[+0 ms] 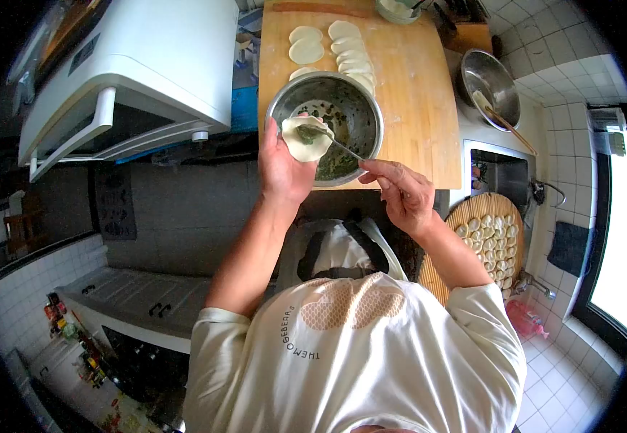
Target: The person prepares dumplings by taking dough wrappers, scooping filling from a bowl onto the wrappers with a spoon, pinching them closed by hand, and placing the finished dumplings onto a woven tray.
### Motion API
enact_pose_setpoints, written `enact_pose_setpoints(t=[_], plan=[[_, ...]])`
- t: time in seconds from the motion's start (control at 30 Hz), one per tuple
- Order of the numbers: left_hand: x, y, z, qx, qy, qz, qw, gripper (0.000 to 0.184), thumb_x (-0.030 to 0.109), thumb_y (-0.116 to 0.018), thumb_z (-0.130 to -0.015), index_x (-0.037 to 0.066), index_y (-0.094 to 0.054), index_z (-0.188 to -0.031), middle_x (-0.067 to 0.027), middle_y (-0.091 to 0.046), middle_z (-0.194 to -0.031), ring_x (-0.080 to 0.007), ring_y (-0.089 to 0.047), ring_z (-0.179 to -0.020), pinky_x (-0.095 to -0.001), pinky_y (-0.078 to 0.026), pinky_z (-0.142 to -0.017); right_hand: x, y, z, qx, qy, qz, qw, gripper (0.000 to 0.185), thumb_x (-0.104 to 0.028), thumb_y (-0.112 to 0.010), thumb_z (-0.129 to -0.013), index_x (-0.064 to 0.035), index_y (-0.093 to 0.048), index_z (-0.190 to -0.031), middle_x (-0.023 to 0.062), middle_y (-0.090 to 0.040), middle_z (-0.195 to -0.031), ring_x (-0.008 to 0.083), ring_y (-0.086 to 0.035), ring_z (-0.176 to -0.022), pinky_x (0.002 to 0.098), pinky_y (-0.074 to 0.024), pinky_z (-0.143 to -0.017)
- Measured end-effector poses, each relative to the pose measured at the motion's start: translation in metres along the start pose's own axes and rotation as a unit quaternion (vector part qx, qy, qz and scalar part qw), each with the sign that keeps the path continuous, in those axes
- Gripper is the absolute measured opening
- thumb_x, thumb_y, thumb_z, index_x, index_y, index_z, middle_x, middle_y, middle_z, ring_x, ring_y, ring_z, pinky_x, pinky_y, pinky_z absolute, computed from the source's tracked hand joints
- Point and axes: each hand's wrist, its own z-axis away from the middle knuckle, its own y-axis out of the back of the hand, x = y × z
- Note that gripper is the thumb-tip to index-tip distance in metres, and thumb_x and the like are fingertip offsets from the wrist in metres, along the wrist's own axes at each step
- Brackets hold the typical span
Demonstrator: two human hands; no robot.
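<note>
My left hand (284, 169), palm up, supports a round dumpling wrapper (300, 150) over the near left rim of a steel bowl (374, 126). Dark green filling (306, 134) lies on the wrapper, with the head of a metal spoon against it. My right hand (403, 191) pinches the thin handle of that spoon (347, 151) near its end, just off the bowl's right rim. Inside the bowl, green filling (335, 167) coats the bottom and sides.
Several flat wrappers (306, 50) lie on the wooden board (418, 108) beyond the bowl. A larger steel bowl (490, 83) stands at right, near the sink (501, 169). Several shaped dumplings (490, 242) sit on a round woven tray (439, 270). A white appliance (162, 50) is at left.
</note>
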Motion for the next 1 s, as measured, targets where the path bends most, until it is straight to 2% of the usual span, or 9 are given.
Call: enact_pose_setpoints(t=[0.2,0.3,0.4,0.5,0.57,0.7,0.77,0.83,1.0], plan=[[-0.002,0.000,-0.005,-0.001,-0.008,0.003,1.000,0.054,0.043,-0.026,-0.094,-0.003,-0.049,-0.111,-0.0168,-0.057,-0.106,-0.0272,-0.053,-0.102,-0.0379,-0.039,-0.093,0.006,-0.001,0.000,0.007,0.043,0.013,0.999,0.020,0.006,-0.053,-0.081,0.0005,-0.058,-0.101,0.0153,-0.063,-0.091,0.0235,-0.065,-0.075,0.0291,-0.0523,-0.064],[-0.002,0.001,-0.006,0.006,-0.005,-0.002,1.000,0.054,0.043,-0.027,-0.094,-0.003,-0.049,-0.111,-0.0165,-0.057,-0.106,-0.0271,-0.053,-0.102,-0.0376,-0.039,-0.093,0.012,-0.003,0.000,0.006,0.102,0.033,0.994,0.022,0.001,-0.042,-0.089,0.0016,-0.058,-0.103,0.0145,-0.064,-0.087,0.0184,-0.064,-0.075,0.0247,-0.0510,-0.056],[-0.002,0.000,-0.006,0.005,-0.015,0.008,1.000,0.053,0.043,-0.029,-0.094,-0.003,-0.049,-0.112,-0.0162,-0.057,-0.107,-0.0269,-0.053,-0.102,-0.0379,-0.040,-0.092,0.007,0.000,0.003,0.024,0.073,0.010,0.997,0.022,-0.003,-0.041,-0.091,0.0022,-0.058,-0.103,0.0144,-0.064,-0.089,0.0178,-0.064,-0.076,0.0235,-0.0507,-0.057],[-0.001,-0.003,-0.007,0.002,-0.009,-0.002,1.000,0.052,0.043,-0.030,-0.094,-0.003,-0.049,-0.112,-0.0155,-0.057,-0.108,-0.0264,-0.053,-0.103,-0.0382,-0.040,-0.092,0.008,0.002,0.002,-0.022,-0.047,-0.042,0.998,0.019,0.000,-0.048,-0.088,0.0010,-0.056,-0.105,0.0139,-0.063,-0.096,0.0164,-0.064,-0.076,0.0236,-0.0500,-0.055],[-0.002,-0.012,-0.003,0.015,-0.030,-0.001,0.999,0.053,0.043,-0.030,-0.093,-0.003,-0.049,-0.112,-0.0150,-0.056,-0.108,-0.0262,-0.053,-0.103,-0.0382,-0.040,-0.092,0.005,-0.001,0.002,0.081,-0.115,-0.216,0.966,0.021,-0.009,-0.043,-0.093,0.0012,-0.055,-0.107,0.0125,-0.063,-0.098,0.0148,-0.063,-0.077,0.0206,-0.0471,-0.050],[0.002,-0.002,-0.003,0.028,-0.045,-0.010,0.999,0.053,0.044,-0.031,-0.093,-0.002,-0.048,-0.112,-0.0134,-0.056,-0.107,-0.0261,-0.053,-0.102,-0.0384,-0.040,-0.092,0.016,0.010,-0.007,0.135,-0.188,-0.328,0.916,0.025,-0.016,-0.042,-0.094,0.0007,-0.054,-0.109,0.0123,-0.062,-0.100,0.0157,-0.063,-0.078,0.0192,-0.0452,-0.048],[0.008,0.004,0.000,0.031,-0.047,0.001,0.998,0.053,0.044,-0.033,-0.092,-0.003,-0.048,-0.112,-0.0148,-0.056,-0.106,-0.0277,-0.052,-0.103,-0.0387,-0.040,-0.093,0.024,0.015,-0.014,0.133,-0.208,-0.292,0.924,0.026,-0.018,-0.042,-0.094,0.0016,-0.056,-0.106,0.0113,-0.063,-0.097,0.0151,-0.063,-0.077,0.0222,-0.0471,-0.050],[0.014,0.008,0.003,0.033,-0.057,0.012,0.998,0.053,0.044,-0.035,-0.092,-0.004,-0.047,-0.112,-0.0158,-0.056,-0.107,-0.0289,-0.052,-0.103,-0.0387,-0.039,-0.093,0.044,0.013,-0.018,0.054,-0.248,-0.074,0.965,0.027,-0.019,-0.043,-0.094,0.0029,-0.058,-0.102,0.0097,-0.066,-0.087,0.0134,-0.063,-0.072,0.0254,-0.0486,-0.054],[0.021,0.017,0.009,0.055,-0.080,0.007,0.995,0.054,0.043,-0.036,-0.092,-0.006,-0.046,-0.112,-0.0230,-0.053,-0.110,-0.0327,-0.051,-0.106,-0.0405,-0.041,-0.094,0.062,-0.002,-0.021,-0.034,-0.187,0.158,0.969,0.021,-0.015,-0.050,-0.088,-0.0005,-0.060,-0.100,0.0180,-0.064,-0.079,0.0245,-0.063,-0.059,0.0305,-0.0500,-0.058]])
